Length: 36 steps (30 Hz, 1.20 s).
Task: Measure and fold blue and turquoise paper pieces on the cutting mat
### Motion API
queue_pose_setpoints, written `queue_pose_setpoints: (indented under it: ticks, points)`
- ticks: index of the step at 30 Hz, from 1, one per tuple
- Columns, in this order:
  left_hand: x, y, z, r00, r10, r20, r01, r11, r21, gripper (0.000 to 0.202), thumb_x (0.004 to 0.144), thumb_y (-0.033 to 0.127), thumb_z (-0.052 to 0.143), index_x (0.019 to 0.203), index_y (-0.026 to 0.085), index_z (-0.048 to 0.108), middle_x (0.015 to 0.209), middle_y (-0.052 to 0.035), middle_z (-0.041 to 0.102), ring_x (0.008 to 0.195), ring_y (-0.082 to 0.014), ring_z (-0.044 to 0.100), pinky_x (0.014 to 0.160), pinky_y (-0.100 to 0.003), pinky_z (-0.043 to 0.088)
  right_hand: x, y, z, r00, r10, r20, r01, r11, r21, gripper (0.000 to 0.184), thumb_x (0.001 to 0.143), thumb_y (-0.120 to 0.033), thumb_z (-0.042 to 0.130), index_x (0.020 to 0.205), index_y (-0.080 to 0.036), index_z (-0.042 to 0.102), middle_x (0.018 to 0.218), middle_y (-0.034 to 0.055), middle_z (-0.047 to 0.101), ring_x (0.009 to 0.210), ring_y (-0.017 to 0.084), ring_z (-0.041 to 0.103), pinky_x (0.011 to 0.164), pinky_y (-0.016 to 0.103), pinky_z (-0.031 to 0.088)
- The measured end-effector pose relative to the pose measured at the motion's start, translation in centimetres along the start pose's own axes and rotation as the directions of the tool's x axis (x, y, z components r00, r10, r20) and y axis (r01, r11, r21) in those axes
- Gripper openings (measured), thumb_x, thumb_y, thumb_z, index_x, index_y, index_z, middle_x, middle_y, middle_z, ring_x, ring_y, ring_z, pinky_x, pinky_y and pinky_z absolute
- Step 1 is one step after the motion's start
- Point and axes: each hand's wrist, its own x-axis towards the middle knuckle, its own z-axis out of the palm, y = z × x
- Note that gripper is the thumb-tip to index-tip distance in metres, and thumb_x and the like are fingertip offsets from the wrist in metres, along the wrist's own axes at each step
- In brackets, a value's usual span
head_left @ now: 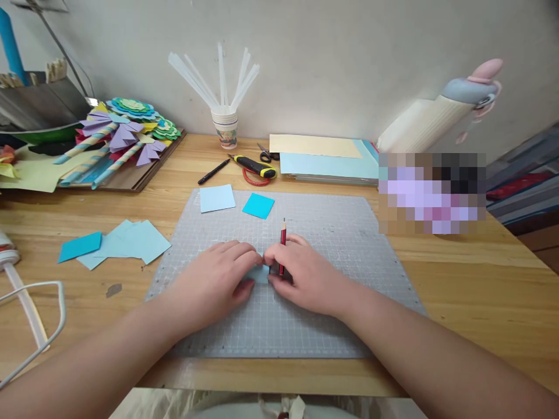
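Forearms: your two bare forearms (109, 343) reach in from the lower corners, nearest to the camera, over the near edge of the tabletop (262, 373).
Left hand: your left hand (222, 276) lies over the mat with its fingers curled, grasping a light blue paper piece (258, 274) between thumb and fingers.
Right hand: your right hand (301, 270) grasps a red-and-black pencil (283, 235), sharpened tip pointing away from you, while its thumb and forefinger come down at the paper's right end. Some dark thing shows beneath these fingers, too hidden to name.
Light blue paper: it lies between your hands, near the middle of the grey cutting mat (305, 331), partly covered by your left fingers.
Loose squares on the mat: beyond your hands, a pale blue square (217, 198) lies left of a bright blue square (258, 206), the two apart.
Paper at your left: overlapping light blue sheets (131, 240) lie beside the mat, a bright blue piece (80, 247) resting on their left end.
Tools past the mat: you have a black pen (213, 171), a yellow-and-black tool (257, 167) and black-handled scissors (265, 155).
Back of the tabletop: a stack of coloured paper (327, 164) lies right of printed paper cups (226, 135) holding white strips (220, 73); paper flowers (131, 110) lie far left.
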Motion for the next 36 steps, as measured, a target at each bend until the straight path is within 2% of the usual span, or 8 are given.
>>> queue_pose_setpoints:
  ticks: [4,9,13,15,17,21,28,36]
  points:
    - [0.6,0.1,0.0,0.999,-0.048,0.004,0.049,0.996,-0.069,0.026,0.075,0.008,0.046,0.095,0.019,0.058,0.095,-0.0067,0.062,0.094,-0.0255,0.057,0.084,-0.043,0.043,-0.1,-0.1,-0.3,0.999,0.009,0.031,-0.011,0.999,0.051,0.024,0.078,-0.011,0.060,0.094,-0.021,0.045,0.087,-0.0001,0.059,0.080,0.016,0.053,0.095,0.037,0.033]
    - [1.8,0.3,-1.5,0.989,-0.147,0.022,0.147,0.946,-0.289,0.017,0.083,0.023,0.047,0.097,0.021,0.056,0.087,-0.0010,0.065,0.079,-0.0172,0.060,0.069,-0.030,0.047,-0.1,0.0,0.2,0.991,0.124,-0.051,-0.109,0.965,0.239,0.017,0.080,-0.009,0.053,0.086,-0.023,0.045,0.079,-0.0013,0.054,0.073,0.015,0.050,0.078,0.034,0.040]
    - [2.9,0.7,-2.6,0.945,-0.325,0.037,0.252,0.650,-0.717,0.035,0.086,0.051,0.047,0.094,0.019,0.058,0.078,0.0000,0.063,0.070,-0.0148,0.057,0.061,-0.026,0.043,-0.1,0.0,0.3,0.882,0.464,-0.076,-0.269,0.631,0.727,0.016,0.083,-0.022,0.058,0.081,-0.023,0.041,0.071,-0.0056,0.046,0.062,0.011,0.048,0.060,0.026,0.041]
    - [3.2,0.6,-2.3,0.920,-0.383,0.081,0.287,0.517,-0.806,0.038,0.080,0.055,0.056,0.087,0.018,0.059,0.074,0.0004,0.061,0.066,-0.0139,0.055,0.059,-0.025,0.040,-0.1,-0.1,0.2,0.846,0.533,0.010,-0.289,0.444,0.848,0.021,0.083,-0.027,0.060,0.080,-0.024,0.039,0.066,-0.0072,0.044,0.058,0.010,0.050,0.057,0.025,0.042]
    - [3.2,0.4,-1.7,0.907,-0.401,0.130,0.325,0.469,-0.821,0.036,0.077,0.052,0.061,0.079,0.017,0.057,0.069,0.0015,0.058,0.061,-0.0118,0.051,0.055,-0.024,0.036,-0.1,-0.1,0.1,0.837,0.545,0.037,-0.294,0.391,0.872,0.021,0.083,-0.028,0.060,0.079,-0.023,0.040,0.065,-0.0075,0.045,0.058,0.010,0.051,0.057,0.025,0.042]
    - [2.7,0.1,-0.5,0.905,-0.408,0.122,0.332,0.498,-0.801,0.034,0.079,0.049,0.060,0.070,0.017,0.053,0.063,0.0046,0.050,0.058,-0.0092,0.043,0.054,-0.023,0.030,-0.2,-0.2,0.0,0.843,0.531,-0.088,-0.307,0.609,0.732,0.009,0.087,-0.028,0.056,0.082,-0.022,0.051,0.066,-0.0056,0.047,0.060,0.010,0.047,0.056,0.024,0.039]
    - [1.9,1.3,-0.5,0.957,-0.289,-0.023,0.221,0.779,-0.586,0.018,0.085,0.034,0.054,0.074,0.020,0.058,0.067,0.0051,0.055,0.062,-0.0099,0.045,0.057,-0.024,0.034,-0.5,-1.0,-0.3,0.916,0.342,-0.210,-0.261,0.906,0.334,0.010,0.079,-0.013,0.053,0.072,-0.021,0.051,0.062,-0.0052,0.052,0.058,0.010,0.046,0.057,0.025,0.037]
    - [1.0,1.9,0.0,0.976,-0.011,-0.216,-0.082,0.905,-0.418,0.013,0.087,0.014,0.050,0.077,0.018,0.057,0.073,0.0019,0.058,0.072,-0.0115,0.053,0.065,-0.025,0.041,-0.6,-1.5,0.1,0.940,0.051,-0.338,-0.061,0.998,-0.019,0.012,0.073,-0.008,0.049,0.069,-0.019,0.051,0.053,-0.0060,0.046,0.052,0.010,0.037,0.064,0.029,0.037]
